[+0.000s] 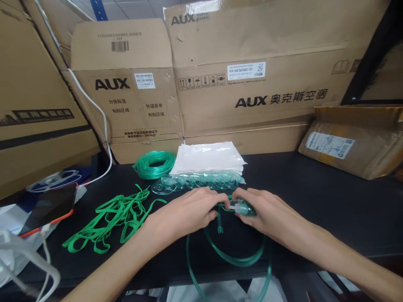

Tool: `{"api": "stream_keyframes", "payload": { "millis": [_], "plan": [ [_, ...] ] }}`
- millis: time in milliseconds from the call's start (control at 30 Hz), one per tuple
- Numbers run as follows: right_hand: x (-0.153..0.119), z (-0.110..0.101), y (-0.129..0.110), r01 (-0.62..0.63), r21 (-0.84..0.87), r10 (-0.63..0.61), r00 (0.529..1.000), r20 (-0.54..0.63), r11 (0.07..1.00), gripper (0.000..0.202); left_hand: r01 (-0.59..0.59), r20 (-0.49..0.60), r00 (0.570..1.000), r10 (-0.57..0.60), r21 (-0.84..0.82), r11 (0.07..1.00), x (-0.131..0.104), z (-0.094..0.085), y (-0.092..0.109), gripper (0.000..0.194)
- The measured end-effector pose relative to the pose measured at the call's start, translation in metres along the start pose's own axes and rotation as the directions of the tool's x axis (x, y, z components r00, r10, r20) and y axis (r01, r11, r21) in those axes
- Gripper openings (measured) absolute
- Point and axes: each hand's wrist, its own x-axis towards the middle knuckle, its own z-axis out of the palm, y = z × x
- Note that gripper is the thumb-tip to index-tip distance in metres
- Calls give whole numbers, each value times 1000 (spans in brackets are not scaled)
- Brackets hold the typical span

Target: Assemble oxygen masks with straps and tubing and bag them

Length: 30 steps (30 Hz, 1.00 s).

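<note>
My right hand (266, 207) is closed around a translucent green mask-like piece (247, 209), whose pale connector (234, 207) points left. My left hand (189, 209) meets it from the other side, its fingers pinched on green tubing close to the connector. Below those fingers hangs a green tube end fitting (220, 225). Loops of clear green tubing (244, 262) droop beneath both hands, over the front edge of the black table (317, 201). Just behind the hands lies a row of nested clear green masks (198, 180). The fingers partly hide the held piece.
Left of the masks are a coil of green tubing (154, 165) and tangled green straps (107, 218). White plastic bags (209, 156) lie behind. A phone (50, 205) and white cables sit far left. Cardboard boxes (267, 92) wall the back; a taped carton (355, 138) stands right.
</note>
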Motion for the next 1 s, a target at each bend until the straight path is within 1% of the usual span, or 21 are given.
{"api": "stream_keyframes", "payload": {
  "millis": [67,133,200,267,333,433,500,567,633,700,767,800,833,900,1000],
  "plan": [
    [0,1,-7,-30,-29,30,999,-14,999,29,-7,3,1000,7,-51,999,-1,3,-5,19],
    [2,-1,-13,-65,-46,64,998,-26,997,23,-6,-10,1000,5,-80,997,-3,6,-8,10],
    [3,-5,-18,-97,-47,95,994,-47,994,15,-15,-58,998,11,-62,998,-6,8,-8,6],
    [2,-10,-20,-148,-35,145,986,-78,988,13,-30,-115,993,27,-24,999,-12,8,-4,7],
    [0,-15,-21,-210,-33,206,973,-108,977,14,-20,-164,986,19,-1,1000,-21,7,2,10],
    [-9,-19,-21,-259,-103,241,957,-160,960,16,5,-191,982,-4,2,1000,-38,9,11,17],
    [-15,-17,-22,-269,-207,232,955,-186,941,19,14,-191,982,-8,28,1000,-47,17,16,18],
    [-21,-12,-26,-286,-311,234,953,-194,906,23,35,-203,979,-20,71,997,-52,28,20,19],
    [-24,-5,-31,-290,-358,240,954,-177,888,26,41,-235,972,-17,99,994,-52,41,25,17],
    [-26,-1,-38,-271,-310,251,962,-105,911,24,30,-251,968,-5,95,995,-48,51,29,14],
    [-27,-1,-43,-252,-194,256,967,-7,948,16,23,-247,969,-5,71,997,-44,56,33,12],
    [-27,-3,-44,-247,-123,252,967,24,961,14,30,-245,969,-16,54,998,-41,56,35,12],
    [-28,-7,-44,-249,-52,250,968,28,967,15,40,-242,970,-30,36,999,-40,56,36,11],
    [-30,-18,-38,-269,81,272,962,-26,960,26,68,-231,971,-68,-7,998,-40,53,39,10],
    [-34,-38,-19,-323,209,355,925,-137,923,40,148,-186,968,-167,-112,983,-46,46,42,17]
  ]
}}
